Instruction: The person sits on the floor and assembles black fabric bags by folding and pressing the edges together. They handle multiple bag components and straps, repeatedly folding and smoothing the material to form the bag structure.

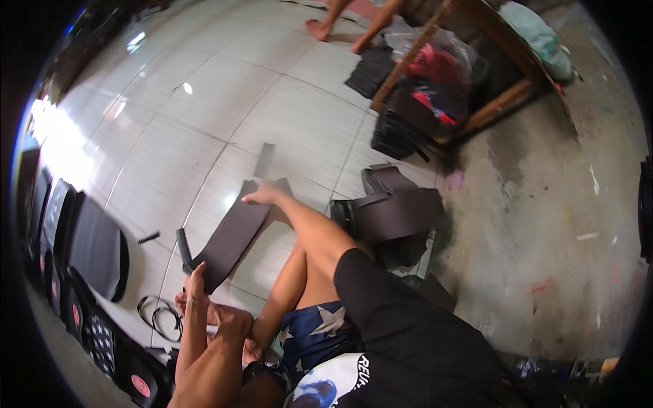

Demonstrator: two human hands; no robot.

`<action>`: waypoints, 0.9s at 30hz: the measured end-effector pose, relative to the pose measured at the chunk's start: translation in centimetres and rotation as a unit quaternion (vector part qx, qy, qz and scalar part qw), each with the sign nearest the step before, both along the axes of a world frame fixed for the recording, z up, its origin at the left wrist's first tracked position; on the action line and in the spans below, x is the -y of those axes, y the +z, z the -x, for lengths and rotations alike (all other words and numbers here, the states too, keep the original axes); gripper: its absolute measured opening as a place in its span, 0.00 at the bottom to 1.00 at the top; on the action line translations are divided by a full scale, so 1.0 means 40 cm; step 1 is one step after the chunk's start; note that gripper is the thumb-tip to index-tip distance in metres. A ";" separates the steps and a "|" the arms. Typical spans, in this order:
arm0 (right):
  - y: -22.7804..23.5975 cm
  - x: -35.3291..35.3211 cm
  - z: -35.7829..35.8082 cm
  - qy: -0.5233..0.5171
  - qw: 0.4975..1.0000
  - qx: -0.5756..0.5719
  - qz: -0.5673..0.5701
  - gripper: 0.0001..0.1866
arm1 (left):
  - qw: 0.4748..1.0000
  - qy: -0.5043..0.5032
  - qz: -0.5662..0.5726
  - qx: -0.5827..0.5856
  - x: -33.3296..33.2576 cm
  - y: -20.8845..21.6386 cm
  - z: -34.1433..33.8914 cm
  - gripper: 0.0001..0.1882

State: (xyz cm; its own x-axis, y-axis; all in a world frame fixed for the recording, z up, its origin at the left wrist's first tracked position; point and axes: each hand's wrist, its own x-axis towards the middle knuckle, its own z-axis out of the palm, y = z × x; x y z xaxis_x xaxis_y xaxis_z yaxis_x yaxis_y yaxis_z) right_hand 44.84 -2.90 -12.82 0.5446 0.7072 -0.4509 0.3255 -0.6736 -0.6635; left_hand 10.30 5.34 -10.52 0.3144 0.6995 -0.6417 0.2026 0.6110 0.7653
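A long dark brown sheet (235, 238), flat and flexible like fabric or leatherette, stretches slantwise between my two hands. My left hand (194, 277) is closed on its near end, low at the left. A short black strip (183, 248) sticks up beside that hand; whether the fingers hold it too, I cannot tell. At the far end, my right hand (269, 193) grips the sheet with the thumb toward its edge. Just beyond the right hand is a blurred grey rectangular piece (264, 160), its kind unclear.
Right of my legs lies a pile of folded brown sheets (401, 211). Black padded pieces (98, 248) line the left side, near a small black rod (148, 237) and a thin cord loop (160, 316). Beyond are a wooden frame (490, 112), stuffed plastic bags (439, 64) and another person's feet (318, 30).
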 end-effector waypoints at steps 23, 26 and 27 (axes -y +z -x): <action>-0.047 0.110 0.148 -0.080 0.994 -0.032 -0.070 0.30 | 0.987 -0.158 -0.031 0.011 -0.192 -0.001 0.127 0.17; -0.023 0.111 0.159 -0.110 0.991 -0.066 -0.044 0.34 | 0.989 -0.132 -0.062 -0.035 -0.170 0.062 0.115 0.19; -0.011 0.116 0.153 -0.124 0.984 -0.114 -0.055 0.32 | 0.992 -0.109 -0.053 -0.039 -0.160 0.070 0.113 0.19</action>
State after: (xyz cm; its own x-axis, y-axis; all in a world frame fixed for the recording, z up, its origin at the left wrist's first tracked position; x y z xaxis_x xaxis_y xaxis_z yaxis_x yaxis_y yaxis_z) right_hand 38.71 -7.55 -13.26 0.6005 0.6168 -0.5089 -0.0052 -0.6334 -0.7738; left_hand 5.76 11.73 -7.71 0.4184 0.6850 -0.5964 0.3819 0.4631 0.7998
